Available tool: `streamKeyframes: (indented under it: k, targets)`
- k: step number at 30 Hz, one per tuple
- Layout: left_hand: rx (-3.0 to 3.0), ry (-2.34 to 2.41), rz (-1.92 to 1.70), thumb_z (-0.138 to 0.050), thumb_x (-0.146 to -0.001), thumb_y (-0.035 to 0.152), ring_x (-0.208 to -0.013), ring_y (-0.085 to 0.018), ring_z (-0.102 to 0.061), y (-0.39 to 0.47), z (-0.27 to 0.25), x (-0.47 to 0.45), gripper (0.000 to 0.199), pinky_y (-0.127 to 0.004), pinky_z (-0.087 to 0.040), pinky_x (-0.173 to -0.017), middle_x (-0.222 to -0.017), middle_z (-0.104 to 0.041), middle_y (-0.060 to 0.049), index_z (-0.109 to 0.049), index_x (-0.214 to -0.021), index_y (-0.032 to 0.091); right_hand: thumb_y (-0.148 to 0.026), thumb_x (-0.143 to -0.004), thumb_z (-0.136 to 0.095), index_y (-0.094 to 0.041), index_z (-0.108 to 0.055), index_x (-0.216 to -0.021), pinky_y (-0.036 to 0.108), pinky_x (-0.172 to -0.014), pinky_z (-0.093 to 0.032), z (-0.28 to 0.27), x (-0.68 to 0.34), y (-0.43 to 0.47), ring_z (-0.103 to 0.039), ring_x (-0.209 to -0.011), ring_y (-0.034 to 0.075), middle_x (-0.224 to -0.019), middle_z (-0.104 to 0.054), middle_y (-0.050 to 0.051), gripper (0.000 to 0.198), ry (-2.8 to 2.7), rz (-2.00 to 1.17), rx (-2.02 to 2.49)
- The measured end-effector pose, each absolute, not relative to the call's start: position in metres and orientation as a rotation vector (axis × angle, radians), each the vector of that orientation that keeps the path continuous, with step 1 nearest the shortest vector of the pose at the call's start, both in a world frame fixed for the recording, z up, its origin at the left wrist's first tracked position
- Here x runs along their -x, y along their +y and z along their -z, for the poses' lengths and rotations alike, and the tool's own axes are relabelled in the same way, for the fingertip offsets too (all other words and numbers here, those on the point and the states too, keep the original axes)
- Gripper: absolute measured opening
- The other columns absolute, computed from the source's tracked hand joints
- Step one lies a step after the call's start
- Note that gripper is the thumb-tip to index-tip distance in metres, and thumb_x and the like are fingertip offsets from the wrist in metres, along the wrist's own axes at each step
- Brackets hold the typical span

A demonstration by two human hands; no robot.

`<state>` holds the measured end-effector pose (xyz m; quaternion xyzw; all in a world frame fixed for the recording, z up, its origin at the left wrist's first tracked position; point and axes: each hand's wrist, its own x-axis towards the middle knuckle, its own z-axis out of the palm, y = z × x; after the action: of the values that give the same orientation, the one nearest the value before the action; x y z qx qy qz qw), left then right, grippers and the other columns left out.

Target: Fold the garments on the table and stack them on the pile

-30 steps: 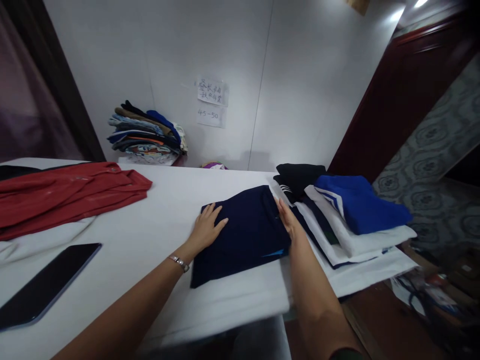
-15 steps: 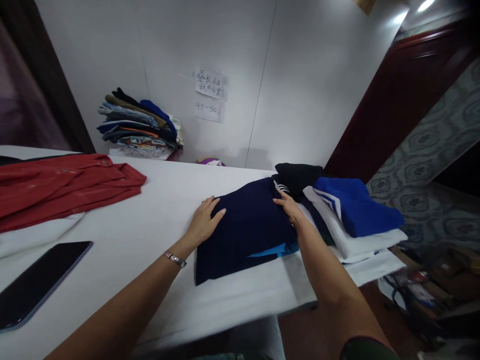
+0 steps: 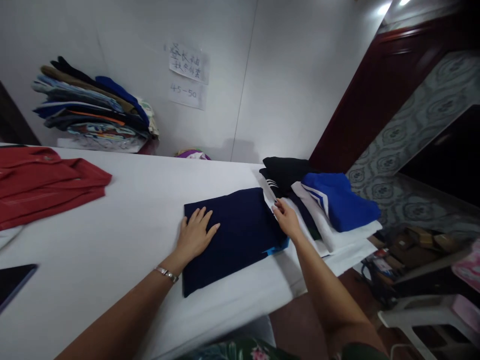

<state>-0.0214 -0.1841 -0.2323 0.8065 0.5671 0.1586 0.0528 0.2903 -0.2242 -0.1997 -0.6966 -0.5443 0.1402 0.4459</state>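
Observation:
A dark navy garment [image 3: 232,235], folded into a flat rectangle, lies on the white table in front of me. Near its left edge, my left hand [image 3: 195,235] rests flat on the cloth, fingers spread. My right hand [image 3: 287,218] is closed at the garment's right edge, the thumb and fingers pinching the cloth there. From under the lower right corner peeks a bright blue part [image 3: 278,249]. Just beyond my right hand are folded clothes: a black garment [image 3: 287,172], a royal blue one [image 3: 341,202] and white ones [image 3: 352,240].
A red garment [image 3: 48,182] lies on the white table [image 3: 150,182] at the left, with a phone [image 3: 15,282] nearer me. Against the wall stands a tall stack of folded clothes [image 3: 93,107]. Paper notes [image 3: 187,75] hang on the wall. A white stool [image 3: 420,312] stands on the floor at right.
My view has swung right. At the garment's right end the cloth is drawn in, and less bright blue shows below. My left hand stays on the garment; my right hand keeps to its right edge.

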Motion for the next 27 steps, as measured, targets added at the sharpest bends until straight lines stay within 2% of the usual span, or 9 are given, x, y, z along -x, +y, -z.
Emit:
streamKeyframes:
  k: [4,6,9,12,15,19,22,24,27]
  targets:
    - [-2.464,1.724,-0.499,-0.036,-0.097,0.049,-0.149,-0.031,-0.029,-0.186,0.233,0.022,0.06,-0.055,-0.028,-0.118,-0.158,-0.038,-0.014,-0.047,-0.146,0.015,-0.058,-0.082,-0.063,-0.016,-0.053,-0.138,0.051,-0.106,-0.045,0.232,-0.266,-0.278,-0.055,-0.128,0.033,-0.142,-0.056,0.019,0.07,-1.5,-0.023,1.756]
    - [-2.467,1.712,-0.517,-0.037,-0.097,0.048,-0.148,-0.032,-0.03,-0.185,0.234,0.022,0.061,-0.056,-0.028,-0.118,-0.158,-0.039,-0.015,-0.048,-0.146,0.014,-0.055,-0.084,-0.061,-0.015,-0.056,-0.132,0.051,-0.108,-0.043,0.245,-0.264,-0.293,-0.053,-0.129,0.033,-0.139,-0.057,0.019,0.064,-1.483,0.078,1.756]
    - [-2.463,1.703,-0.534,-0.036,-0.097,0.049,-0.148,-0.032,-0.03,-0.184,0.236,0.022,0.062,-0.056,-0.027,-0.118,-0.157,-0.039,-0.015,-0.047,-0.146,0.012,-0.05,-0.088,-0.054,-0.017,-0.066,-0.106,0.046,-0.094,-0.05,0.249,-0.273,-0.297,-0.063,-0.105,0.028,-0.109,-0.069,0.014,0.039,-1.399,0.062,1.745]
    - [-2.459,1.7,-0.527,-0.034,-0.097,0.05,-0.148,-0.032,-0.029,-0.184,0.237,0.022,0.063,-0.056,-0.026,-0.119,-0.158,-0.039,-0.015,-0.047,-0.146,0.013,-0.054,-0.087,-0.051,-0.021,-0.061,-0.075,0.033,-0.066,-0.049,0.239,-0.287,-0.287,-0.057,-0.067,0.018,-0.069,-0.059,0.002,0.036,-1.231,-0.166,1.691]
    - [-2.462,1.696,-0.536,-0.034,-0.096,0.05,-0.148,-0.032,-0.029,-0.184,0.238,0.022,0.063,-0.056,-0.026,-0.118,-0.158,-0.039,-0.015,-0.047,-0.145,0.013,-0.063,-0.081,-0.053,-0.022,-0.056,-0.071,0.026,-0.048,-0.037,0.23,-0.298,-0.28,-0.044,-0.05,0.012,-0.055,-0.045,-0.005,0.043,-0.93,-0.394,1.58]
    - [-2.462,1.693,-0.546,-0.034,-0.096,0.05,-0.148,-0.031,-0.03,-0.183,0.239,0.022,0.062,-0.055,-0.026,-0.118,-0.157,-0.039,-0.014,-0.048,-0.145,0.014,-0.069,-0.072,-0.06,-0.023,-0.055,-0.072,0.025,-0.041,-0.032,0.223,-0.306,-0.29,-0.038,-0.04,0.011,-0.047,-0.039,-0.009,0.047,-0.8,-0.484,1.602]
    - [-2.443,1.697,-0.565,-0.036,-0.095,0.05,-0.148,-0.031,-0.03,-0.183,0.241,0.022,0.06,-0.055,-0.025,-0.119,-0.157,-0.04,-0.013,-0.05,-0.144,0.017,-0.066,-0.081,-0.055,-0.022,-0.062,-0.086,0.026,-0.052,-0.045,0.218,-0.304,-0.302,-0.057,-0.055,0.015,-0.061,-0.059,-0.002,0.045,-0.923,-0.409,1.644]
    - [-2.435,1.692,-0.592,-0.037,-0.094,0.05,-0.148,-0.031,-0.03,-0.183,0.241,0.022,0.06,-0.056,-0.025,-0.119,-0.157,-0.041,-0.013,-0.05,-0.143,0.018,-0.062,-0.087,-0.051,-0.019,-0.065,-0.107,0.03,-0.065,-0.052,0.215,-0.298,-0.304,-0.066,-0.079,0.02,-0.089,-0.071,0.007,0.049,-1.04,-0.331,1.684]
    - [-2.431,1.681,-0.598,-0.036,-0.095,0.05,-0.149,-0.032,-0.029,-0.184,0.242,0.021,0.06,-0.057,-0.025,-0.119,-0.157,-0.04,-0.013,-0.05,-0.144,0.018,-0.059,-0.087,-0.053,-0.016,-0.057,-0.132,0.034,-0.074,-0.053,0.216,-0.288,-0.295,-0.067,-0.094,0.024,-0.115,-0.07,0.015,0.063,-1.216,-0.247,1.796]
